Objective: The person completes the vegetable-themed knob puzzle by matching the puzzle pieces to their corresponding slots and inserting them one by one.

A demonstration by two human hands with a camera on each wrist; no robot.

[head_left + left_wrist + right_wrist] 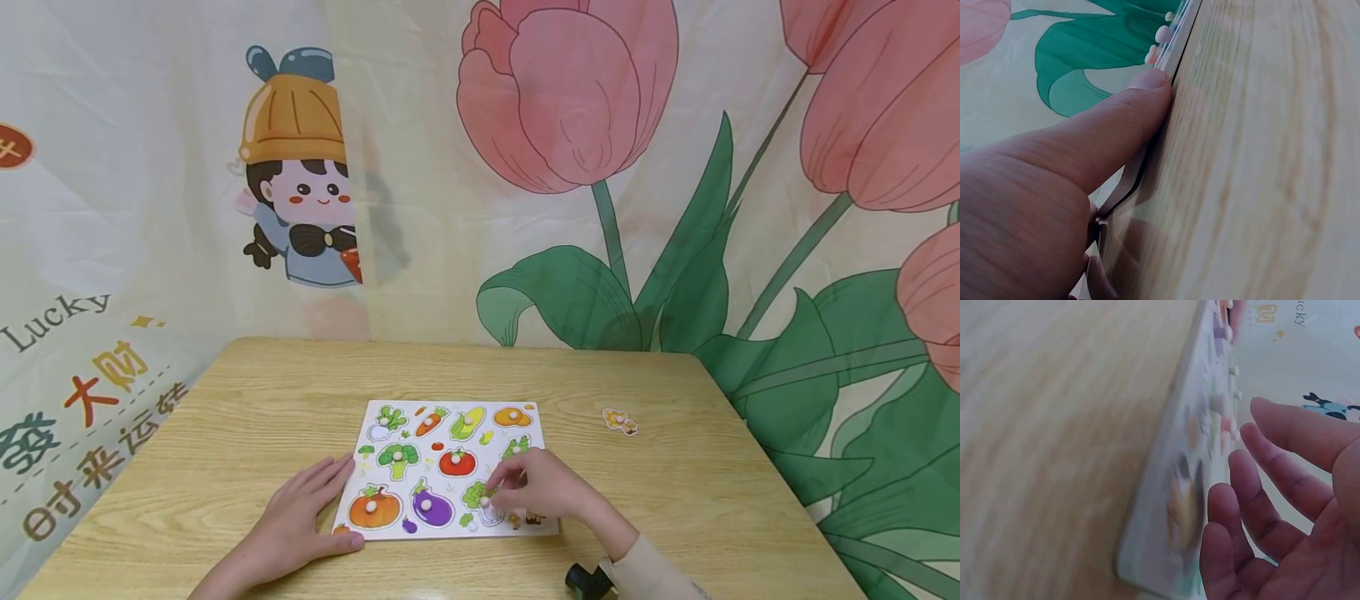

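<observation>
A white vegetable puzzle board point(487, 467) lies on the wooden table, with small knobs on its pumpkin, eggplant, tomato, broccoli and other pieces. My left hand point(296, 521) rests at the board's left side. Its thumb point(1116, 119) touches the near edge by the corner, and the fingers stretch along the left edge. Over the lower right part hovers my right hand point(551, 483), beside the knob of the leafy cabbage piece point(474, 494). In the right wrist view, the fingers point(1244, 475) are loosely bent and apart from the thumb, with nothing between them.
A loose yellow-orange puzzle piece point(619, 422) with a knob lies on the table point(675, 500), right of the board. Near the right sleeve point(652, 571) is a black device point(588, 581). A printed curtain point(420, 125) hangs behind the table's far edge.
</observation>
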